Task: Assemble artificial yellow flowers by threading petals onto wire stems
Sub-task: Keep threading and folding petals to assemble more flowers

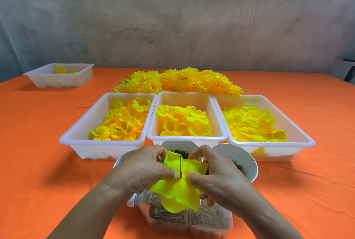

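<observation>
A yellow petal layer [178, 190] sits on a thin dark green wire stem [180, 165] that pokes up through its middle. My left hand [142, 169] pinches the petal from the left, thumb and fingers curled round its edge. From the right, my right hand [213, 173] pinches the same petal, its thumb tip close to the stem. Both hands hover above a clear plastic container [184, 217] of brown material at the table's front. Behind stand three white trays of loose yellow petals: left [76, 137], middle [184, 139], right [299, 135].
Three white bowls [247, 158] with dark green parts stand just behind my hands. A heap of finished yellow flowers [178, 82] lies behind the trays. Another white tray [57, 81] with a few petals stands far left. An orange cloth [38, 162] covers the table.
</observation>
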### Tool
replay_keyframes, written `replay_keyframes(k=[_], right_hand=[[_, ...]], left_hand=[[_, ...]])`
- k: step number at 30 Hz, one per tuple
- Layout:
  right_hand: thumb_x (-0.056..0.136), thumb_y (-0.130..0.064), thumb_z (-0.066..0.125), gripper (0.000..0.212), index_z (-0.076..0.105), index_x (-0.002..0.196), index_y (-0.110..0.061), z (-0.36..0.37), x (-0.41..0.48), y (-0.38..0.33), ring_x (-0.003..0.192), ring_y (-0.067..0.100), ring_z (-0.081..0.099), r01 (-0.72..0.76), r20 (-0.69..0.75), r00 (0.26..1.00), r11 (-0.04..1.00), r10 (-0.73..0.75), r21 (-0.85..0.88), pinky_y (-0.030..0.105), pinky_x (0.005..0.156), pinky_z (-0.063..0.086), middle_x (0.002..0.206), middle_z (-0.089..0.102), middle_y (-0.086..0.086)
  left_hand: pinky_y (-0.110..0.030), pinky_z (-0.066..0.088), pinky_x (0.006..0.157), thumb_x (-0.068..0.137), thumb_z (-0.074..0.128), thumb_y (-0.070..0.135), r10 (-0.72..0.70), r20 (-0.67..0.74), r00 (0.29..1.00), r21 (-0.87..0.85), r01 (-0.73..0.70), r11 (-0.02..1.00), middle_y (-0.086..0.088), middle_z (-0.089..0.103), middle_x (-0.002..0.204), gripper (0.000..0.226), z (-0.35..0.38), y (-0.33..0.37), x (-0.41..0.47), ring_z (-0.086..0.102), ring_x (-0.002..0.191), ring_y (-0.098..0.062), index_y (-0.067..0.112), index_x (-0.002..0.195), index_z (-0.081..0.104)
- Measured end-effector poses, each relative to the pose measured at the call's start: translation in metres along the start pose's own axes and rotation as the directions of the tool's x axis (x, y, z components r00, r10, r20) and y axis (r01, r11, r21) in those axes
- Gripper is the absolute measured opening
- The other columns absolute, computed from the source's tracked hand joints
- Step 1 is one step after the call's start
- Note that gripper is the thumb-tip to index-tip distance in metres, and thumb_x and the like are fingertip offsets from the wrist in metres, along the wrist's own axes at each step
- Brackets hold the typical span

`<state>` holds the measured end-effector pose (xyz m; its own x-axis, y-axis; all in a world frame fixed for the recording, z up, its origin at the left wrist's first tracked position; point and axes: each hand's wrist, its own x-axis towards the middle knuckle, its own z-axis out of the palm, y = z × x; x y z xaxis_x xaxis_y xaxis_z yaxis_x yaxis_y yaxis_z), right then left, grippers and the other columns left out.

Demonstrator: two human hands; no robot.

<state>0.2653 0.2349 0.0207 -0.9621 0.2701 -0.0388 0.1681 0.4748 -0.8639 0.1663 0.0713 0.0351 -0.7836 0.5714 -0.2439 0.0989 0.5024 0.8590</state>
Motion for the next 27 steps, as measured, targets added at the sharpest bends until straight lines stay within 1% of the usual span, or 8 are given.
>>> replay_keyframes(k=[2,4,8,10,14,18,22,27], right_hand=[[0.072,-0.034,0.066,0.030,0.052,0.097,-0.038,-0.004,-0.001,0.001,0.042,0.012,0.058,-0.010,0.007,1.000,1.000,0.010,-0.012,0.025,0.041,0.047,0.059,0.061,-0.001],[0.067,-0.044,0.066,0.035,0.052,0.099,-0.040,-0.009,-0.003,0.003,0.046,0.014,0.061,-0.005,0.001,1.000,1.000,0.005,-0.012,0.026,0.041,0.047,0.060,0.061,-0.005],[0.076,-0.044,0.071,0.032,0.054,0.102,-0.037,-0.019,-0.003,0.001,0.051,0.013,0.064,0.028,-0.051,0.998,0.999,-0.030,-0.039,0.025,0.040,0.047,0.075,0.063,0.000],[0.080,-0.041,0.072,0.029,0.055,0.102,-0.036,-0.023,-0.003,-0.001,0.052,0.008,0.062,0.026,-0.078,0.996,0.998,-0.031,-0.062,0.023,0.043,0.046,0.079,0.063,0.000],[0.083,-0.043,0.069,0.026,0.055,0.103,-0.033,-0.032,-0.001,-0.005,0.058,0.006,0.062,0.013,-0.075,0.997,0.994,-0.021,-0.106,0.024,0.052,0.048,0.080,0.064,-0.002],[0.083,-0.046,0.068,0.027,0.057,0.105,-0.035,-0.040,0.004,-0.004,0.070,0.013,0.064,-0.013,-0.118,0.993,0.984,-0.008,-0.176,0.035,0.065,0.052,0.083,0.064,-0.004],[0.084,-0.041,0.070,0.021,0.060,0.100,-0.034,-0.048,0.015,0.001,0.055,0.006,0.062,-0.028,-0.139,0.990,0.996,0.016,-0.084,0.021,0.047,0.043,0.086,0.064,-0.005],[0.085,-0.030,0.070,0.011,0.063,0.094,-0.029,-0.067,0.040,0.009,0.051,0.008,0.062,-0.020,-0.213,0.977,0.998,0.007,-0.060,0.024,0.044,0.043,0.080,0.065,-0.002]], left_hand=[[-0.037,0.055,0.069,0.049,0.074,0.046,0.050,-0.108,0.993,0.184,-0.030,0.982,0.010,0.062,0.083,0.052,-0.005,0.000,-0.003,0.064,0.072,-0.013,0.035,0.098,0.061],[-0.032,0.055,0.079,0.057,0.073,0.046,0.173,-0.202,0.964,0.306,-0.106,0.946,0.014,0.054,0.098,0.050,-0.008,0.002,-0.007,0.060,0.085,-0.003,0.043,0.104,0.056],[-0.020,0.046,0.063,0.056,0.069,0.041,0.369,-0.133,0.920,0.315,-0.314,0.896,0.022,0.054,0.085,0.040,-0.001,0.015,-0.016,0.050,0.064,0.000,0.048,0.094,0.062],[-0.019,0.044,0.058,0.054,0.070,0.042,0.354,-0.041,0.934,0.275,-0.330,0.903,0.028,0.055,0.077,0.037,0.005,0.018,-0.017,0.048,0.058,0.000,0.048,0.090,0.065],[-0.019,0.037,0.053,0.071,0.081,0.027,0.331,0.054,0.942,0.219,-0.335,0.917,0.017,0.050,0.051,0.012,0.010,0.018,-0.008,0.043,0.050,0.000,0.032,0.076,0.072],[-0.008,0.033,0.047,0.072,0.082,0.023,0.274,0.099,0.957,0.227,-0.289,0.930,0.017,0.053,0.048,0.010,0.011,0.017,-0.003,0.047,0.047,0.004,0.028,0.071,0.073],[-0.007,0.035,0.046,0.073,0.083,0.017,0.215,0.173,0.961,0.168,-0.244,0.955,0.016,0.054,0.049,0.012,0.009,0.017,-0.001,0.047,0.045,0.005,0.024,0.072,0.073],[-0.010,0.037,0.046,0.075,0.082,0.016,0.174,0.233,0.957,0.158,-0.214,0.964,0.016,0.054,0.049,0.013,0.007,0.020,0.001,0.048,0.045,0.004,0.024,0.072,0.072]])
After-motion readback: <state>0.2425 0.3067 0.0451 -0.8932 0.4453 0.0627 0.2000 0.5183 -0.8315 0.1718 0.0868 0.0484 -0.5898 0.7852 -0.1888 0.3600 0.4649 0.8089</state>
